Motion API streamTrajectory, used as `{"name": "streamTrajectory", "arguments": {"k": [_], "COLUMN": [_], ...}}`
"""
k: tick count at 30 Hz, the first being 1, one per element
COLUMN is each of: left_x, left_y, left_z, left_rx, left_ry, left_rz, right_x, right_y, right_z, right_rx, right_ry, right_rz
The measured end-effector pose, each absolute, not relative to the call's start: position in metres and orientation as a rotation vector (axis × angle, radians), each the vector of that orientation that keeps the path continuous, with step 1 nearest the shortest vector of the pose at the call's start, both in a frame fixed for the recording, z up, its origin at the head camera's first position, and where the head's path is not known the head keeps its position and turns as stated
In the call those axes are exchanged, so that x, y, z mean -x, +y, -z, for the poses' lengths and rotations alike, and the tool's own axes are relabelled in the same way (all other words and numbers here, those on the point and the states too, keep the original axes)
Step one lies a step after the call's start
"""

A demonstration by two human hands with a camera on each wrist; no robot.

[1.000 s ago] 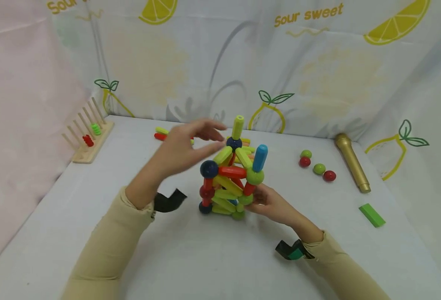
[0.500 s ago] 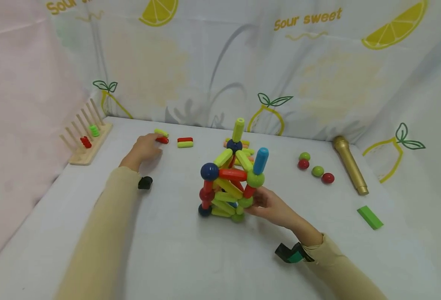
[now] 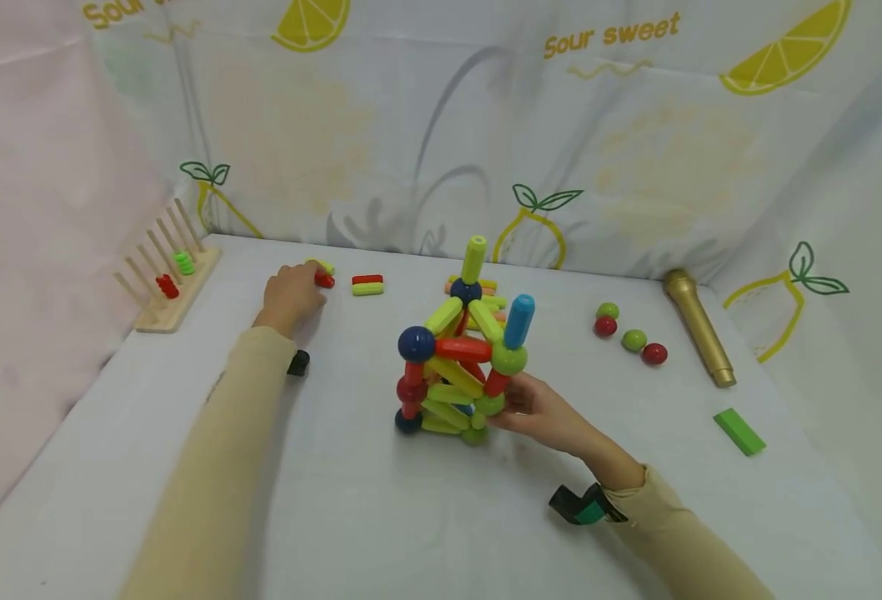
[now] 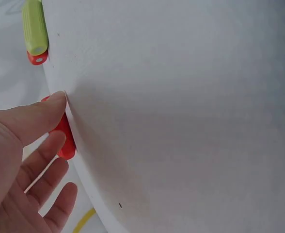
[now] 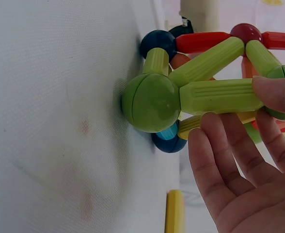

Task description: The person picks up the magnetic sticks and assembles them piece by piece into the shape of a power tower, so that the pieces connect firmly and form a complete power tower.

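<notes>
Mid-table stands an upright frame [image 3: 452,392] built from coloured magnetic sticks and balls, topped by a yellow-green stick [image 3: 473,260] and a blue stick [image 3: 519,321]. On its right side my right hand [image 3: 542,414] holds a green upright stick [image 5: 220,95], thumb on one side and fingers on the other in the right wrist view. At the table's far left, my left hand [image 3: 293,293] has its thumb and index finger on a red stick [image 4: 66,136], which lies beside a yellow stick [image 3: 323,266]. The left fingers are partly hidden in the head view.
A red and yellow stick pair [image 3: 368,285] lies right of my left hand. More sticks [image 3: 495,302] lie behind the frame. A peg rack [image 3: 178,287] stands left. Rightward are red and green balls [image 3: 634,340], a gold microphone [image 3: 699,329] and a green block [image 3: 739,431].
My left hand has left the top of the frame and reached out to the red stick at far left. My right hand stays on the frame.
</notes>
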State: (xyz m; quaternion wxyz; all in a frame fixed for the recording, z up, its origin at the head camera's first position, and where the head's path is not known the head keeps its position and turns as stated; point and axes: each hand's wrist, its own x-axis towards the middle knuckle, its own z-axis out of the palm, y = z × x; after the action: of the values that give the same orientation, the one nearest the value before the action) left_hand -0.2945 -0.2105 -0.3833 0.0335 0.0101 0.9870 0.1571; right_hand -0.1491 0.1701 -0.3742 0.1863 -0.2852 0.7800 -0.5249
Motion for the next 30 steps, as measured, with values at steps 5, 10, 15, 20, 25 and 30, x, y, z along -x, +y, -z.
{"name": "streamTrajectory", "arguments": {"k": [5,10,15,20,25,30], "left_x": [0.293,0.290,0.283,0.261,0.203,0.155], "left_y": [-0.212,-0.219,-0.224,-0.208,-0.162,-0.126], "left_z": [0.383,0.381,0.379,0.358,0.303,0.273], "left_rx": [-0.005,-0.048,-0.032,0.026,-0.255,-0.713], "left_ry": [3.078,3.105,2.985,2.635,2.399,2.414], "left_rz": [-0.420,-0.355,-0.607,-1.395,-1.857,-1.895], "right_x": [0.148,0.148,0.149,0.149,0.150,0.150], "right_y": [0.169,0.169,0.169,0.171,0.172,0.171], "right_z": [0.374,0.373,0.373,0.373,0.375,0.374], "right_rx": [0.811,0.805,0.806,0.780,0.756,0.774], "right_ry": [2.208,2.213,2.219,2.222,2.226,2.221], "right_rz": [1.470,1.461,1.460,1.457,1.452,1.466]}}
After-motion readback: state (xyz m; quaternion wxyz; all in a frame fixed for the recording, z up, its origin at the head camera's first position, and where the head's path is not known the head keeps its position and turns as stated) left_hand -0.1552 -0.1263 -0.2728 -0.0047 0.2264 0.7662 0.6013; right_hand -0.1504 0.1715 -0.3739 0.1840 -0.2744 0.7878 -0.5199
